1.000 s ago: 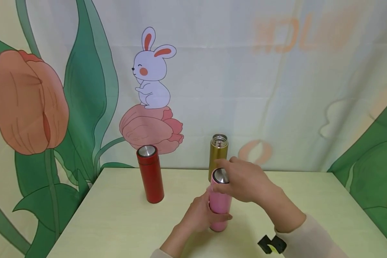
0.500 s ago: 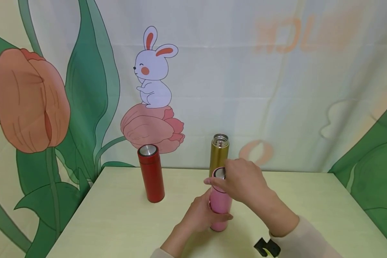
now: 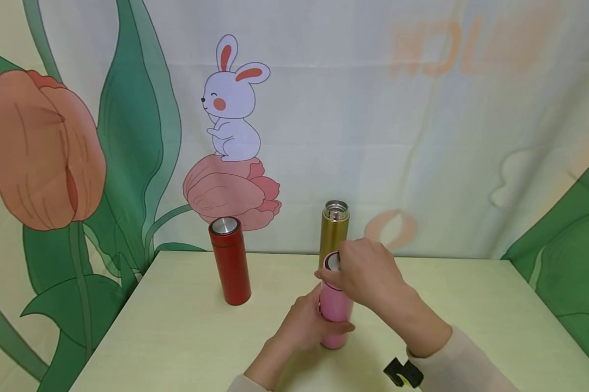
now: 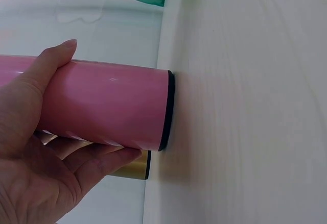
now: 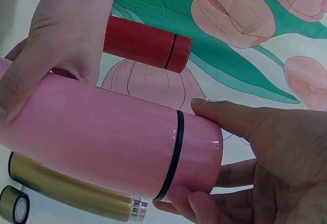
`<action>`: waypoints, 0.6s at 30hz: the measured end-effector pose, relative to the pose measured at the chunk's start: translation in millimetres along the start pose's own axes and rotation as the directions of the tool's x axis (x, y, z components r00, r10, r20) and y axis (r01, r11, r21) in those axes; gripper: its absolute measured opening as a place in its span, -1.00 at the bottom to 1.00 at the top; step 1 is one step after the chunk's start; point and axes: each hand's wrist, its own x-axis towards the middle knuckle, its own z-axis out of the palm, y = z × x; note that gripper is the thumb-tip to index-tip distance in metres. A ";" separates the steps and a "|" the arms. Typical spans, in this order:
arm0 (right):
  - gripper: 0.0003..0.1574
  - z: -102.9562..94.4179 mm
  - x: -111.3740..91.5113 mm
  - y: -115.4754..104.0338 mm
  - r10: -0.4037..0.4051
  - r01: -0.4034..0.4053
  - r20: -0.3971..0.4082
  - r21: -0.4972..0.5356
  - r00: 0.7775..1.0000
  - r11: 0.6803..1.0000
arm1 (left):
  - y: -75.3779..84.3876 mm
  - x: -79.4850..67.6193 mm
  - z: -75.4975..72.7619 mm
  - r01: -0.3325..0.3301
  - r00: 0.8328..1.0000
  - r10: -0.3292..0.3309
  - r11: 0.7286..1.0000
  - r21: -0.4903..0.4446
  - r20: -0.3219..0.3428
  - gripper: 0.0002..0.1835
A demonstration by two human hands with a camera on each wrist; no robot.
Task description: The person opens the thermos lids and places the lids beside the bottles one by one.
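A pink thermos [image 3: 334, 307] stands upright on the table. My left hand [image 3: 304, 324] grips its lower body, thumb on one side and fingers on the other, as the left wrist view shows. The thermos lid [image 5: 202, 150] is on the bottle above a black ring, and my right hand [image 3: 370, 272] holds it between thumb and fingers. Just behind stands a gold thermos [image 3: 333, 234] with its steel mouth uncovered. Its lower part is hidden in the head view. A gold lid [image 5: 15, 203] lies near its base in the right wrist view.
To the left stands a red thermos [image 3: 230, 269] with its silver-topped lid on. The pale table [image 3: 176, 337] ends at a printed curtain [image 3: 421, 136] with a rabbit and tulips. A small black clip-like object [image 3: 403, 373] is by the right sleeve.
My right hand has turned on the lid of the pink thermos, its thumb swinging round to the near left side. My left hand keeps its grip; the bottles stay in place.
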 end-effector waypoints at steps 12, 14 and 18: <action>-0.39 -1.8 0.5 -1.6 -0.019 0.019 0.020 0.005 1.000 1.000 | 1.0 -0.1 -1.3 0.008 1.000 -0.008 1.000 -0.016 0.013 -0.16; -0.41 -2.8 0.2 -1.5 -0.030 0.030 0.026 0.011 0.999 0.999 | 0.6 -0.1 -1.5 0.005 1.000 -0.005 1.000 -0.018 0.016 -0.16; -0.49 -4.6 0.2 -0.4 -0.058 0.057 0.044 0.022 0.997 0.998 | -0.2 -0.5 -1.6 -0.006 1.000 0.006 1.000 -0.017 0.015 -0.18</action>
